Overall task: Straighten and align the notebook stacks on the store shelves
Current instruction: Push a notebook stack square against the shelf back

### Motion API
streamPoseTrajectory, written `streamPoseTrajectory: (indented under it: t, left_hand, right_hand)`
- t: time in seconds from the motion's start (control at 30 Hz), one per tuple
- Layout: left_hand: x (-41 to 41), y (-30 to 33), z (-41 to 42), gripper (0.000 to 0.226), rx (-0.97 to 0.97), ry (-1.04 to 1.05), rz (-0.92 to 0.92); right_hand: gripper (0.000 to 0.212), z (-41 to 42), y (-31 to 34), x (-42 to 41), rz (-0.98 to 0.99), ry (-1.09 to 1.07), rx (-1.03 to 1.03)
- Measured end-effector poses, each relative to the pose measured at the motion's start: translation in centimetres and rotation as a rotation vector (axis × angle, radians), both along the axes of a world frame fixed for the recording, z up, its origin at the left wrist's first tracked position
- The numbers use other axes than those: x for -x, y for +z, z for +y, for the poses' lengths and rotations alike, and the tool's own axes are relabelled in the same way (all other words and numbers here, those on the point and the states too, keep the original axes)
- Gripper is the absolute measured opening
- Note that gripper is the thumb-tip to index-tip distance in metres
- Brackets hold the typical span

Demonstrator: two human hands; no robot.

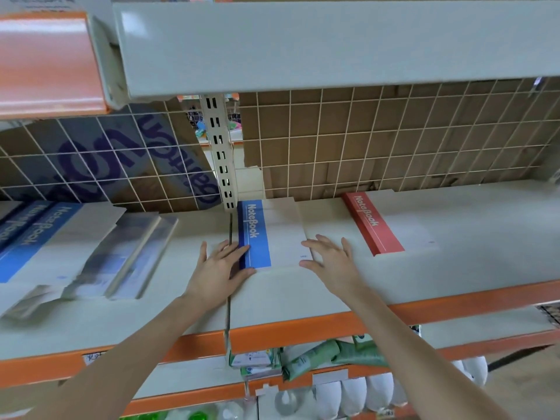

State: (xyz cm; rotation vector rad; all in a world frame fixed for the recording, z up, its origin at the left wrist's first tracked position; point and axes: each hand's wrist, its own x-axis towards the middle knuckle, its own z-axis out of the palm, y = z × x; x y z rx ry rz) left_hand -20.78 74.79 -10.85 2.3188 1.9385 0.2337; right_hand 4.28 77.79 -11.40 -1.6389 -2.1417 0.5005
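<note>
Both hands reach onto the grey shelf (454,237) at a blue-spined notebook stack (272,234) that lies flat near the middle, just right of the slotted upright post (222,159). The left hand (219,265) rests at the stack's near left corner, fingers straight and together, the fingertips lying over the blue spine and the thumb along the front edge; its grip is loose and flat, not closed round anything. The right hand (331,260) lies at the stack's near right corner with fingers spread wide and straight, the thumb pointing toward the front edge; it also clasps nothing, and whether the palm presses on the cover cannot be told.

To the right, well apart from the hands, a red-spined notebook stack (391,228) lies slightly askew on the same shelf. To the left, another blue notebook pile (45,234) sits tilted, with slumped clear-wrapped packs (127,256) beside it. A wire grid (363,140) backed with brown cardboard closes the rear. The shelf's front edge is orange (333,325). Below it, green packets (327,356) and white bottles (363,392) sit on lower shelves.
</note>
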Motion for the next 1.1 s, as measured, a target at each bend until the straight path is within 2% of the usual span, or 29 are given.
streamPoseTrajectory:
  t: [0.33,0.43,0.53,0.67,0.77,0.87,0.97,1.1]
  left_hand:
    - [-0.7,0.6,0.3,0.063,0.076,-0.001,0.083]
    - [-0.2,1.3,0.1,0.069,0.135,-0.035,0.043]
    - [2.0,2.6,-0.7,0.066,0.032,-0.028,-0.075]
    - [7.7,5.4,-2.6,0.059,-0.174,0.023,-0.103]
    - [13.6,7.6,-4.5,0.057,-0.204,0.065,-0.044]
    - [20.0,9.5,-7.0,0.065,-0.144,0.141,0.047]
    - [25.6,10.4,-9.5,0.106,0.015,0.231,0.125]
    - [31.1,9.3,-11.3,0.082,0.135,0.324,0.174]
  right_hand:
    - [0.046,0.0,1.4,1.2,-0.132,-0.028,0.089]
    - [0.047,0.5,2.7,2.2,-0.342,-0.062,0.137]
    - [0.054,0.5,4.1,4.7,-0.511,-0.111,0.073]
    - [0.060,-0.7,5.7,10.9,-0.400,-0.005,-0.017]
    - [0.061,-2.0,6.6,17.2,-0.333,0.136,-0.062]
    - [0.068,-3.4,7.0,23.4,-0.262,0.281,-0.088]
    - [0.073,-4.9,7.4,29.1,-0.234,0.393,-0.109]
    - [0.083,-6.5,7.4,35.2,-0.208,0.475,-0.093]
